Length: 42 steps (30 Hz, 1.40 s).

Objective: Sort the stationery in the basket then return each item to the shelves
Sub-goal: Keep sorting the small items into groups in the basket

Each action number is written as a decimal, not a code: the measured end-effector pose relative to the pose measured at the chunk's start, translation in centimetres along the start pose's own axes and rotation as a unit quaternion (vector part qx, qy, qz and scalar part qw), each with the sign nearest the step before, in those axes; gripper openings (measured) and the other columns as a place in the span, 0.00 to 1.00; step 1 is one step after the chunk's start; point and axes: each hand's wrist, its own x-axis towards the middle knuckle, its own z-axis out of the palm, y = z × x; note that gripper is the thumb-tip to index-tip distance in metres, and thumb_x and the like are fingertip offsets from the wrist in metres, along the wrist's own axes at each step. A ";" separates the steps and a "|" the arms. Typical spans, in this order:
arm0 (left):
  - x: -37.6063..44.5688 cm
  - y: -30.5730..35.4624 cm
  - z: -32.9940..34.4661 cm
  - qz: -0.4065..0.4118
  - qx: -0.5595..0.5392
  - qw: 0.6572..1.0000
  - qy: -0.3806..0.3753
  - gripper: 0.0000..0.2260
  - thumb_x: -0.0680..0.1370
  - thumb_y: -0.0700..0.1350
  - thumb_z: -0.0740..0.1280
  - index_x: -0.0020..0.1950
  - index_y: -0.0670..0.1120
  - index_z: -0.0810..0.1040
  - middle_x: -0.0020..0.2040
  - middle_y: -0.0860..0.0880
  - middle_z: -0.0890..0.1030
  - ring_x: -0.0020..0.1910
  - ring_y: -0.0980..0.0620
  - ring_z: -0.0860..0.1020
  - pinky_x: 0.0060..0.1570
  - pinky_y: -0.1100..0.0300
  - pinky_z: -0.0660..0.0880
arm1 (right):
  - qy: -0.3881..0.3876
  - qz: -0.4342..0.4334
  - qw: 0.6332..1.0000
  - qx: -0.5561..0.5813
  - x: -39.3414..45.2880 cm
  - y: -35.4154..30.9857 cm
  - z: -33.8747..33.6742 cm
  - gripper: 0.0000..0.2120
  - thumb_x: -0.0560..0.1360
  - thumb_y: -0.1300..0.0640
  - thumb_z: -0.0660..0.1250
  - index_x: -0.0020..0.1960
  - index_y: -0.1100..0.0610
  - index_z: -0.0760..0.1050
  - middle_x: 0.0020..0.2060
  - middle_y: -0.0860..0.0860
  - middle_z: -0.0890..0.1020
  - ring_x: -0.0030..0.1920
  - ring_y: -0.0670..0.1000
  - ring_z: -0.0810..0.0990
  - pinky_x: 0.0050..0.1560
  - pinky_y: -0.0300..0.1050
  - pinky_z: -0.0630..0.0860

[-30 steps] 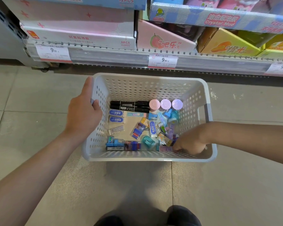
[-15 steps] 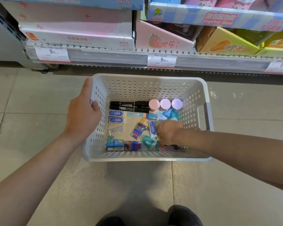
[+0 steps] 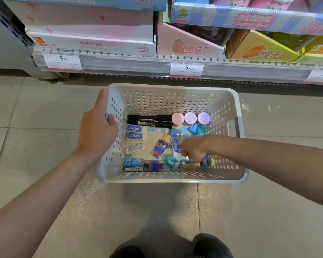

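A white perforated basket (image 3: 173,100) stands on the floor before the shelf. Inside lie two black markers (image 3: 149,121), three round pastel caps (image 3: 190,117), white erasers with blue labels (image 3: 135,132), a teal sharpener (image 3: 171,160) and several small packets. My left hand (image 3: 97,131) grips the basket's left rim. My right hand (image 3: 192,148) reaches down among the items at the right of the basket floor, fingers curled; what they hold is hidden.
A shelf (image 3: 175,68) with price tags runs across the top, stacked with pink, blue and orange display boxes (image 3: 93,30). The tiled floor (image 3: 35,118) surrounds the basket. My shoes (image 3: 211,246) show at the bottom edge.
My right hand moved from the basket's front right corner leftward and inward to the items at the middle right. The left hand stayed on the rim.
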 end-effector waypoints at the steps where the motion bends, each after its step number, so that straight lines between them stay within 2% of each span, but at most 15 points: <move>1: 0.0 0.0 0.0 -0.001 0.001 1.000 0.000 0.27 0.80 0.37 0.60 0.77 0.49 0.56 0.31 0.47 0.72 0.27 0.51 0.72 0.25 0.62 0.65 | -0.025 -0.003 1.000 0.015 0.2 0.2 0.0 0.10 0.76 0.65 0.64 0.57 0.62 0.76 0.53 0.53 0.78 0.49 0.50 0.75 0.41 0.40 0.71; 4: 0.0 0.1 0.0 -0.003 0.003 1.000 0.000 0.27 0.80 0.36 0.60 0.77 0.49 0.56 0.30 0.48 0.72 0.26 0.52 0.72 0.25 0.62 0.64 | -0.048 -0.023 0.998 0.033 0.1 0.2 0.5 0.09 0.76 0.68 0.62 0.55 0.64 0.75 0.47 0.55 0.75 0.40 0.50 0.73 0.36 0.38 0.69; 7: -0.1 0.3 -0.1 -0.003 0.004 1.000 0.001 0.27 0.80 0.36 0.60 0.77 0.49 0.56 0.31 0.51 0.71 0.27 0.54 0.71 0.25 0.64 0.63 | -0.030 -0.033 0.996 0.075 -0.2 0.4 0.9 0.19 0.73 0.67 0.66 0.65 0.62 0.72 0.58 0.56 0.75 0.52 0.54 0.76 0.45 0.42 0.71; 12: 0.0 0.0 0.0 -0.003 0.003 1.000 0.003 0.28 0.79 0.36 0.60 0.77 0.48 0.56 0.31 0.47 0.72 0.27 0.51 0.71 0.26 0.62 0.65 | 0.003 -0.034 0.990 0.137 -0.1 0.8 1.6 0.17 0.73 0.60 0.68 0.62 0.58 0.74 0.58 0.55 0.77 0.56 0.56 0.78 0.54 0.47 0.76; 14: 0.0 -0.1 0.0 -0.002 0.005 1.000 0.005 0.28 0.79 0.36 0.60 0.77 0.48 0.56 0.31 0.47 0.73 0.26 0.51 0.71 0.26 0.62 0.64 | -0.002 -0.027 0.987 0.157 0.0 0.7 1.6 0.17 0.73 0.59 0.69 0.61 0.60 0.74 0.52 0.54 0.79 0.51 0.55 0.79 0.49 0.46 0.76; 17: 0.0 0.0 0.1 0.003 0.008 1.000 0.006 0.28 0.79 0.36 0.60 0.77 0.48 0.56 0.29 0.48 0.70 0.26 0.53 0.70 0.26 0.63 0.62 | -0.004 0.008 0.973 0.232 -0.2 0.8 0.6 0.19 0.74 0.52 0.69 0.59 0.64 0.73 0.35 0.50 0.76 0.36 0.49 0.77 0.35 0.38 0.73; 19: 0.0 -0.1 0.1 0.006 0.007 1.000 0.008 0.27 0.79 0.36 0.60 0.77 0.47 0.57 0.29 0.48 0.70 0.26 0.53 0.70 0.26 0.63 0.62 | 0.087 0.046 0.957 0.273 -0.1 0.6 -0.1 0.18 0.73 0.45 0.68 0.47 0.61 0.74 0.30 0.50 0.75 0.31 0.47 0.75 0.31 0.37 0.70; 21: 0.1 -0.1 0.0 0.003 0.008 1.000 0.008 0.27 0.79 0.35 0.60 0.77 0.47 0.57 0.29 0.47 0.70 0.26 0.52 0.70 0.26 0.62 0.63 | 0.209 0.093 0.933 0.276 0.2 0.3 -0.1 0.23 0.72 0.41 0.67 0.31 0.58 0.67 0.26 0.50 0.70 0.29 0.48 0.71 0.28 0.39 0.65; 23: 0.0 -0.1 0.0 -0.002 0.008 1.000 0.009 0.28 0.78 0.35 0.60 0.76 0.48 0.58 0.28 0.46 0.69 0.25 0.51 0.69 0.25 0.60 0.64 | 0.266 0.115 0.909 0.300 0.7 -0.5 0.1 0.25 0.71 0.40 0.68 0.29 0.55 0.61 0.26 0.49 0.67 0.29 0.48 0.68 0.26 0.40 0.61; 27: 0.0 -0.1 -0.1 -0.004 0.004 1.000 0.006 0.28 0.79 0.36 0.60 0.77 0.49 0.57 0.28 0.44 0.71 0.25 0.49 0.71 0.25 0.58 0.66 | 0.276 0.140 0.903 0.298 1.3 -1.7 0.4 0.22 0.70 0.41 0.69 0.31 0.53 0.61 0.31 0.48 0.69 0.40 0.52 0.72 0.26 0.38 0.61; 30: 0.0 -0.2 0.0 -0.005 0.006 1.000 0.006 0.28 0.79 0.36 0.60 0.77 0.49 0.56 0.29 0.46 0.71 0.26 0.51 0.71 0.25 0.60 0.65 | 0.288 0.133 0.914 0.253 0.7 -2.3 0.2 0.19 0.69 0.43 0.68 0.33 0.53 0.62 0.31 0.48 0.69 0.39 0.52 0.73 0.27 0.38 0.62; 33: -0.1 0.0 0.0 -0.011 0.005 1.000 0.009 0.28 0.79 0.36 0.60 0.77 0.49 0.56 0.29 0.47 0.70 0.26 0.52 0.70 0.26 0.61 0.64 | 0.321 0.075 0.909 0.255 0.0 -3.2 -0.6 0.17 0.70 0.44 0.67 0.35 0.55 0.65 0.32 0.49 0.72 0.38 0.52 0.73 0.30 0.41 0.66; 37: 0.0 0.1 -0.1 -0.009 0.003 1.000 0.010 0.28 0.79 0.36 0.60 0.77 0.49 0.57 0.28 0.48 0.68 0.26 0.53 0.69 0.26 0.62 0.62 | 0.387 -0.013 0.874 0.295 0.9 -4.9 -2.1 0.14 0.72 0.46 0.68 0.42 0.56 0.71 0.37 0.52 0.77 0.41 0.55 0.78 0.37 0.43 0.71; 39: 0.0 0.0 0.0 -0.011 0.001 1.000 0.009 0.28 0.79 0.36 0.60 0.77 0.49 0.57 0.28 0.49 0.68 0.26 0.54 0.69 0.26 0.61 0.63 | 0.430 -0.025 0.864 0.262 1.9 -5.7 -2.9 0.14 0.74 0.44 0.66 0.45 0.56 0.73 0.40 0.51 0.78 0.43 0.55 0.79 0.37 0.43 0.70; 42: -0.1 0.1 0.0 -0.012 -0.007 1.000 0.012 0.28 0.79 0.36 0.60 0.77 0.49 0.57 0.28 0.49 0.67 0.26 0.54 0.68 0.26 0.61 0.63 | 0.461 -0.036 0.872 0.160 3.1 -6.6 -4.1 0.16 0.76 0.47 0.63 0.56 0.57 0.75 0.50 0.54 0.78 0.48 0.58 0.79 0.39 0.45 0.71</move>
